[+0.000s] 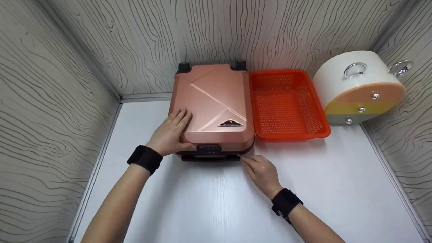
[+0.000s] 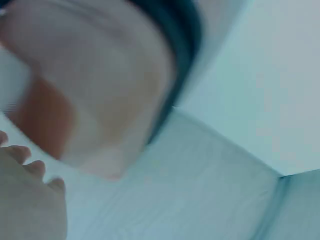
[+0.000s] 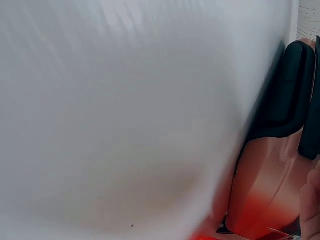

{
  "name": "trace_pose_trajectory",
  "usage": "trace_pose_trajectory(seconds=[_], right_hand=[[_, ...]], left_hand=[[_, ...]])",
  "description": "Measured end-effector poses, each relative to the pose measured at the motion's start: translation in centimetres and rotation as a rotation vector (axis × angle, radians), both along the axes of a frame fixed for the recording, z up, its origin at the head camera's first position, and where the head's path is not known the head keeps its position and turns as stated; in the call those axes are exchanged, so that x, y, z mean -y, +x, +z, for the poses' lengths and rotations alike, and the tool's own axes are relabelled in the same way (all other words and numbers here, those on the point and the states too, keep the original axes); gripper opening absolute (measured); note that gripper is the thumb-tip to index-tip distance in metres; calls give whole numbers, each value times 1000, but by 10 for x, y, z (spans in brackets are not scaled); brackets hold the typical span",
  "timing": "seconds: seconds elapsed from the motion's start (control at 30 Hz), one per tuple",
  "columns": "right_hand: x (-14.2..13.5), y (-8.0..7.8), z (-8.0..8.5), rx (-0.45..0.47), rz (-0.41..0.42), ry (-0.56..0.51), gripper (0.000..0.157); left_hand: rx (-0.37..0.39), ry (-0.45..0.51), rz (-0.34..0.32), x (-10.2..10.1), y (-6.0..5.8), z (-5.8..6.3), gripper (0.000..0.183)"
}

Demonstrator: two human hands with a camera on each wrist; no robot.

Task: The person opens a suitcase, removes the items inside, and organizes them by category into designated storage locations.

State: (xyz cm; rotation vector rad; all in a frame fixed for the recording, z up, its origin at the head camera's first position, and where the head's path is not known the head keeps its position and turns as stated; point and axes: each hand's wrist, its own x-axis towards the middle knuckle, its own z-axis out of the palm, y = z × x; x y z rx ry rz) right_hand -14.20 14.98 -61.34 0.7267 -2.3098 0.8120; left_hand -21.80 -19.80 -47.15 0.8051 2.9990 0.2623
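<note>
A rose-gold hard-shell suitcase (image 1: 214,98) lies flat, its wheels at the back and its black handle (image 1: 209,157) at the front. My left hand (image 1: 170,133) rests on its front left corner, fingers straight on the lid and thumb along the front edge near the black latch (image 1: 208,149). My right hand (image 1: 261,171) has bent fingers, with fingertips right at the handle's right end; I cannot tell what they pinch. In the right wrist view only its fingers (image 3: 311,202) show, beside the suitcase's front side (image 3: 267,175). The suitcase (image 2: 100,85) is blurred in the left wrist view.
A red plastic basket (image 1: 293,136) stands right against the suitcase. Further right is a white round-topped drawer box (image 1: 351,74) with coloured drawers and chrome handles. All stand on a white table (image 1: 216,202) between patterned panels (image 1: 141,44) at the back and sides.
</note>
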Motion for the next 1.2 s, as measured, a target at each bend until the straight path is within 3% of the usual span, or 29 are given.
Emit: trace_pose_trajectory(seconds=[0.2,0.43,1.2], right_hand=[[-2,2,1,63,-76,-94,23],[4,0,4,72,-37,-171,21],[79,4,10,141,69,-117,19]], left_hand=[[-15,43,-3,7,0,-14,116],[-11,43,3,6,1,-15,114],[-24,13,2,4,2,-12,114]])
